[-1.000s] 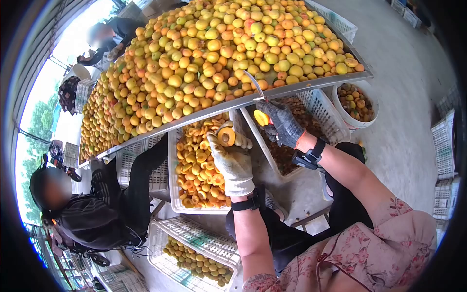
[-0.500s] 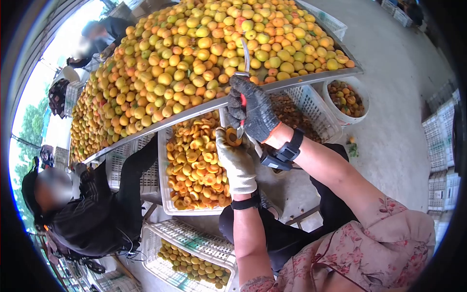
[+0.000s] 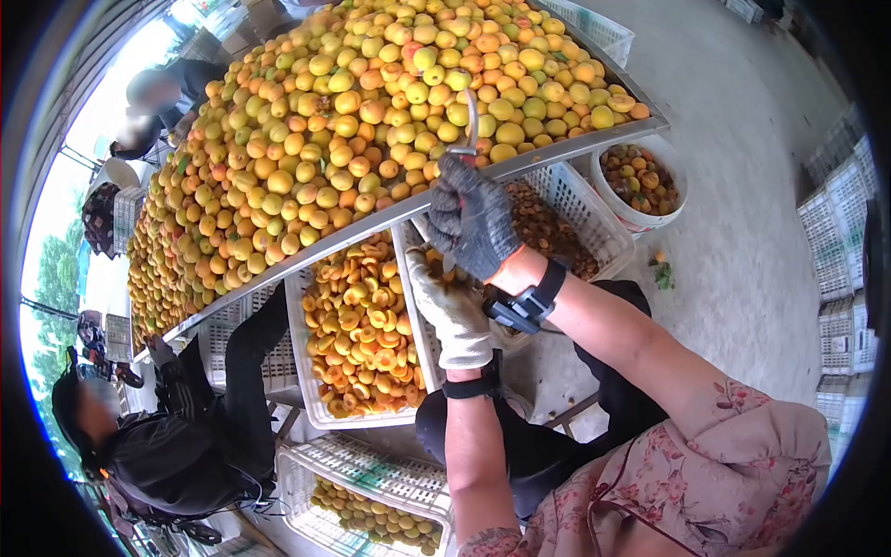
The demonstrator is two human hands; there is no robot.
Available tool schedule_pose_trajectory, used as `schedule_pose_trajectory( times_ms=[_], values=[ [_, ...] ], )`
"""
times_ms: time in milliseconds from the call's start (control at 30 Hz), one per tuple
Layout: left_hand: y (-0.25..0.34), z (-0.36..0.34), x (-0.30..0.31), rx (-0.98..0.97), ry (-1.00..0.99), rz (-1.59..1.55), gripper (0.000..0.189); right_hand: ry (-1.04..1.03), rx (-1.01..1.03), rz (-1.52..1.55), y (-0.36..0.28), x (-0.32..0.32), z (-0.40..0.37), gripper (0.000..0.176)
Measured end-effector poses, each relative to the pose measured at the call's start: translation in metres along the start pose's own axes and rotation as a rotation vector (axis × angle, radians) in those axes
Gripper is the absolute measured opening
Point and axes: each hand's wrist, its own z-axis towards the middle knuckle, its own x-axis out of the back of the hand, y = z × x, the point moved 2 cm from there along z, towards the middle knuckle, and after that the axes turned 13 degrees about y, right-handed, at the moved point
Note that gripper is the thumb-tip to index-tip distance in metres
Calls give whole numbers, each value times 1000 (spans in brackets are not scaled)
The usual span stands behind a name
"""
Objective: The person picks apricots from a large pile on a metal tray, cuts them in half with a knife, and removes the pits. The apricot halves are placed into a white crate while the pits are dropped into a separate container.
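Note:
My right hand [image 3: 475, 223], in a dark grey glove, is closed round a curved-blade knife [image 3: 472, 116]. Its blade points up and away, over the edge of the fruit table, and the fingers cover most of the handle. Just below, my left hand [image 3: 452, 311], in a white glove with stained fingertips, is closed on an apricot [image 3: 449, 266], mostly hidden behind the right hand and the glove. Left of my hands stands a white crate [image 3: 295, 343] filled with halved apricots [image 3: 367, 325].
A metal-edged table [image 3: 306, 251] is heaped with whole apricots [image 3: 371, 111]. Beneath its edge sits a crate [image 3: 608, 218] of brown pits or scraps, beside a white bucket [image 3: 682, 190] of fruit. Another person [image 3: 176, 446] sits at left; a further crate [image 3: 371, 464] stands below.
The surroundings have shifted left in view. My right hand has turned, hiding the red handle, and the cut apricot in my left hand is now less visible.

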Motion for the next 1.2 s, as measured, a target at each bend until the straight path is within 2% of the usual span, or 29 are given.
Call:
schedule_pose_trajectory(
  times_ms=[33, 100, 200, 233, 300, 333, 433, 467, 567, 600, 633, 667, 700, 733, 800, 867, 967, 1033, 1167, 1200],
  values=[
    [2, -6, -14, -93, 421, 190, 40, 21, -35, 12, 0, 1, -1, 19],
    [-1, -2, -20, -68, 457, 175, 40, -17, -4, 30, -1, 0, -1, 17],
    [-6, 11, -8, -269, 204, 98, 41, -8, 194, -63, -6, -4, -3, 12],
    [-9, 11, -6, -264, 201, 100, 41, -4, 198, -60, -8, -4, -2, 12],
    [-13, 8, -6, -303, 300, 301, 43, 44, 340, -102, -13, -4, -2, 13],
    [-13, 5, -17, -304, 326, 369, 43, 30, 323, -102, -16, -1, 1, 15],
    [-16, 10, -11, -383, 283, 550, 42, 48, 358, -129, -22, -2, -3, 15],
    [-17, 11, -10, -393, 267, 592, 42, 55, 432, -160, -21, -3, -5, 13],
    [-18, 7, -14, -398, 273, 597, 42, 51, 382, -79, -21, -2, -3, 12],
    [-18, 9, -7, -397, 276, 602, 42, 37, 296, -48, -24, -3, -4, 12],
    [-18, 14, 0, -324, 135, 359, 42, 39, 294, -46, -27, 0, -1, 12],
    [-20, 17, 7, -245, -4, 116, 41, -1, 184, 33, -27, 3, 3, 14],
    [-18, 13, -2, -243, -3, 120, 41, -41, 75, 113, -26, 6, 7, 17],
    [-16, 9, -17, -236, 111, 170, 41, -10, 34, 110, -25, 8, 9, 22],
    [-15, 11, -15, -203, 207, 204, 41, -17, 15, 128, -23, 11, 14, 21],
    [-11, 6, -19, -204, 158, 165, 41, -24, -7, 146, -19, 10, 15, 20],
    [-8, 6, -20, -219, 77, 119, 41, 43, 115, 49, -22, 0, 6, 15],
    [-8, 5, -28, -243, 143, 161, 39, 29, 217, 22, -24, 2, 6, 12],
    [-12, 6, -19, -261, 188, 208, 37, 41, 284, -21, -20, 3, 0, 12],
    [-10, 2, -23, -309, 233, 370, 36, 25, 430, -113, -18, 0, -4, 14]
  ],
)
